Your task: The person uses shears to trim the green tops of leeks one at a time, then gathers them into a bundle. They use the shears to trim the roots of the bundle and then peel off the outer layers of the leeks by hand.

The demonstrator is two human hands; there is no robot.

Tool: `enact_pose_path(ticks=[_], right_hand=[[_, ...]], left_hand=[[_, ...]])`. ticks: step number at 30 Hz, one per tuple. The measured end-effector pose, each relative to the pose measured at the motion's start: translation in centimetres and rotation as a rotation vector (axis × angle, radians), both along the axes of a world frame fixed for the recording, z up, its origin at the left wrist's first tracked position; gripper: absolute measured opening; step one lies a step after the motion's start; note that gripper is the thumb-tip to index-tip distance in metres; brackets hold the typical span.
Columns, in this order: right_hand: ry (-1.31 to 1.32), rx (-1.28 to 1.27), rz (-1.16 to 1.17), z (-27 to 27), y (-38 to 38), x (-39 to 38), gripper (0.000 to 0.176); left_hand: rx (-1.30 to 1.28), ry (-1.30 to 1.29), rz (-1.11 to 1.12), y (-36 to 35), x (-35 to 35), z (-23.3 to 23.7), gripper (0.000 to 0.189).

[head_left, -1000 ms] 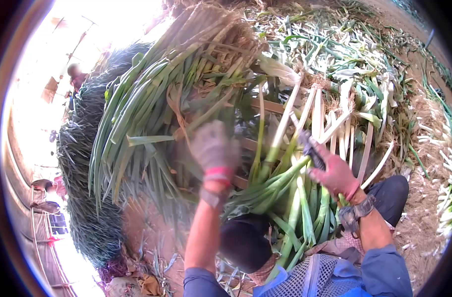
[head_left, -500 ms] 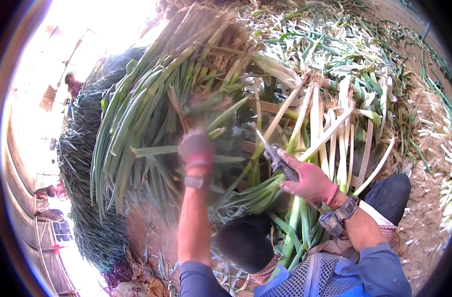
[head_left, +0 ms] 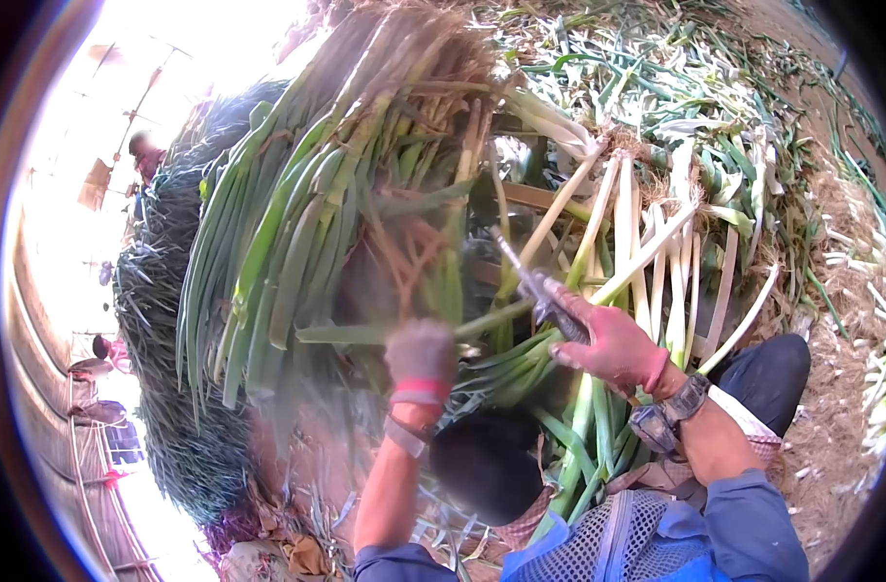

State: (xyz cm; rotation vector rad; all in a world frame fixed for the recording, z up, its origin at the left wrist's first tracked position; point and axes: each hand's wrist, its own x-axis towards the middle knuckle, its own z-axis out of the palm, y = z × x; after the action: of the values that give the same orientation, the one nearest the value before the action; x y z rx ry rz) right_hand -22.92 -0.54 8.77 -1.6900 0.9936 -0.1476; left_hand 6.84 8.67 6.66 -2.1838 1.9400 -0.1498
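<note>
Fingers of the right hand [head_left: 613, 347] grip a grey, thin-nozzled tool [head_left: 557, 312], right of the thick green leaf bundle [head_left: 293, 218]. White rooted stalks [head_left: 647, 262] lie beyond. Near the bundle's lower edge, whether the blurred left hand [head_left: 421, 361] grips a long green stalk [head_left: 344, 335] is unclear.

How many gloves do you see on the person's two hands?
2: one glove on the left hand, near green leaves; another glove on the right hand, around a nozzled tool.
</note>
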Motion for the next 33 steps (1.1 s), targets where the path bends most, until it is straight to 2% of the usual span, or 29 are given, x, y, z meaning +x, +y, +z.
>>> enact_pose_path(ticks=[1, 4, 6, 7, 8, 10, 12, 14, 16, 18, 20, 22, 25, 28, 30, 31, 32, 33], right_hand=[[-0.015, -0.050, 0.108, -0.7, -0.1, 0.0, 0.096], [-0.066, -0.165, 0.029, -1.5, -0.1, 1.2, 0.091], [-0.034, -0.146, -0.018, -1.9, -1.4, 2.5, 0.090], [-0.031, -0.165, 0.049, -2.3, -1.9, 2.9, 0.091], [-0.027, -0.181, 0.118, -2.6, -2.2, 3.4, 0.091], [0.030, -0.187, 0.162, -1.9, -2.9, 4.8, 0.091], [0.179, -0.101, 0.075, -0.4, -5.2, 6.1, 0.090], [0.187, -0.143, 0.056, -2.3, -8.0, 7.5, 0.090], [0.163, -0.241, -0.022, -2.9, -10.8, 8.8, 0.089], [0.138, -0.241, -0.071, -2.8, -13.6, 9.7, 0.089], [0.115, -0.240, -0.120, -2.7, -16.2, 10.6, 0.088], [0.192, -0.234, -0.183, -2.4, -18.3, 11.4, 0.088], [0.183, -0.200, -0.180, -2.4, -19.7, 11.2, 0.088], [0.206, -0.254, -0.076, -2.9, -18.6, 10.3, 0.085], [0.146, -0.192, -0.075, -3.8, -16.7, 9.2, 0.084], [0.098, -0.285, -0.112, -3.2, -14.9, 8.8, 0.086], [0.166, -0.126, -0.089, -2.3, -13.7, 7.8, 0.087], [0.159, -0.153, -0.074, -2.5, -12.3, 7.2, 0.088]], left_hand=[[0.059, -0.013, -0.036, 0.3, -0.6, 0.1, 0.011], [0.196, -0.049, -0.066, 0.9, -1.4, -0.2, 0.018], [0.240, 0.128, 0.030, 1.0, -1.8, 0.2, 0.030], [0.346, 0.180, 0.111, 0.0, -2.5, 2.0, 0.043], [0.349, 0.181, 0.112, -0.5, -2.5, 2.5, 0.043], [0.130, 0.463, 0.043, -1.3, -2.4, 2.9, 0.047], [0.110, 0.512, 0.077, -3.5, -2.6, 2.7, 0.047], [0.005, 0.550, 0.156, -6.0, -2.3, 1.8, 0.046], [0.042, 0.531, 0.195, -8.8, -1.9, 1.3, 0.044], [0.061, 0.446, 0.308, -11.2, -1.4, 0.3, 0.044], [0.100, 0.422, 0.323, -13.0, -0.8, -0.9, 0.046], [0.083, 0.237, 0.367, -14.4, -0.4, -2.6, 0.048], [0.117, 0.224, 0.394, -16.2, 0.6, -4.0, 0.047], [0.034, 0.232, 0.365, -16.6, 1.2, -4.6, 0.045], [0.048, 0.247, 0.359, -16.7, 1.1, -4.4, 0.044], [0.035, 0.258, 0.353, -16.6, 1.0, -4.9, 0.042], [0.021, 0.268, 0.347, -16.5, 0.9, -5.3, 0.040], [0.021, 0.266, 0.344, -16.1, 0.5, -5.2, 0.040]])
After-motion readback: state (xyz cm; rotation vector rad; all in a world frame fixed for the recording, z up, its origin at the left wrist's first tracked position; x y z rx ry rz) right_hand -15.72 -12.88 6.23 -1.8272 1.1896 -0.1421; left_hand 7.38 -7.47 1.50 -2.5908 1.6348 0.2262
